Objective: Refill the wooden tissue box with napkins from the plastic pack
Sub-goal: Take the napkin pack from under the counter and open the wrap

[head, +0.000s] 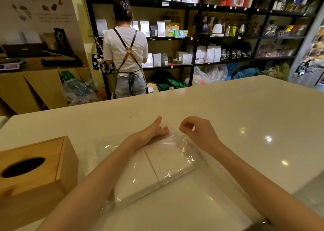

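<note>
Napkins [168, 162] lie in two white stacks side by side inside one clear plastic pack [182, 153] on the counter [245, 111]. Left hand [154, 131] rests flat, fingers spread, on its far end; right hand [198, 131] pinches loose film just beside. One wooden tissue box [35, 171] stands left of both.

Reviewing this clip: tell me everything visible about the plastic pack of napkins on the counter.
The plastic pack is a clear, crinkly film wrapper lying flat on the white counter, right of the wooden tissue box and apart from it. Inside, two flat white napkin stacks lie side by side. Its far end looks loose and open: the left hand rests there, apparently reaching in, while the right hand pinches the film. No napkins look removed yet.
</note>
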The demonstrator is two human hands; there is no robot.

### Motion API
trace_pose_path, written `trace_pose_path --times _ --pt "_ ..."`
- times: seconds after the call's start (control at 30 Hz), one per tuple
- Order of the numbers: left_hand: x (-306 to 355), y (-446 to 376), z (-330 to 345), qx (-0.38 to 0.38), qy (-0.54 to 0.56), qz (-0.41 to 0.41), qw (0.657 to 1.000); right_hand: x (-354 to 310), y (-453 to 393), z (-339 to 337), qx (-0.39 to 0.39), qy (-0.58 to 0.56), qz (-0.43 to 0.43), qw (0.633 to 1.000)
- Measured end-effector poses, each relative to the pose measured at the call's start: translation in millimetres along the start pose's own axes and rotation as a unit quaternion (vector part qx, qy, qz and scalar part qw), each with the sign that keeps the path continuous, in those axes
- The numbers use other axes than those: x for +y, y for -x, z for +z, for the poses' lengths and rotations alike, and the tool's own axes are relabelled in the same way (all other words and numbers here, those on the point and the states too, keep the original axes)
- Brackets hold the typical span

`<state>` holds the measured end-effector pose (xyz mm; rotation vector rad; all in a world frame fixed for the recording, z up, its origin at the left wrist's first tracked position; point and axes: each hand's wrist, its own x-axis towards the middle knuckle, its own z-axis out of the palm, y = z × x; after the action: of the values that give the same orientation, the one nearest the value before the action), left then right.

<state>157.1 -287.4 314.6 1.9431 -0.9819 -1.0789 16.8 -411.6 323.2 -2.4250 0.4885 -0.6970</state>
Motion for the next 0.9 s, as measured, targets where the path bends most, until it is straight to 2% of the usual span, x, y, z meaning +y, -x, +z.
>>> trace_pose_path --times 0.1,0.2,0.37,0.47,0.53,0.6,0.67,0.77,0.9 --pt "0.4 1.0 -2.6 0.019 0.038 -0.008 0.999 -6.3 -0.7 -11.3 -0.033 -0.136 0.04 0.989" --pt "-4.3 4.1 -8.1 0.081 0.077 0.024 0.993 -8.2 -1.1 -19.7 -0.062 -0.255 0.072 0.962" --pt "1.7 39.7 -15.6 0.183 0.014 0.097 0.978 -3.9 -4.1 -25.2 -0.061 -0.325 0.128 0.935" --pt "-8.2 53.7 -15.3 0.271 -0.024 0.078 0.959 -4.5 -8.7 -23.3 -0.101 -0.288 0.166 0.938" --pt "-15.0 61.4 -10.7 0.3 -0.053 0.079 0.949 -9.9 -12.4 -16.8 -0.1 -0.17 0.146 0.97" --pt "-18.2 67.3 -7.7 0.318 -0.069 0.09 0.941 -20.5 -16.4 -5.9 -0.083 0.024 0.038 0.996" --pt "-18.0 72.1 -6.5 0.337 -0.067 0.097 0.934 -42.4 -18.7 6.6 -0.101 0.118 -0.081 0.985" --pt "-17.9 79.8 -6.9 0.367 -0.037 0.102 0.924 -77.4 -22.4 31.5 -0.211 0.105 -0.15 0.96" --pt "-27.9 97.3 -3.4 0.43 0.0 0.096 0.898 -105.2 -27.4 59.7 -0.319 0.021 -0.107 0.942"
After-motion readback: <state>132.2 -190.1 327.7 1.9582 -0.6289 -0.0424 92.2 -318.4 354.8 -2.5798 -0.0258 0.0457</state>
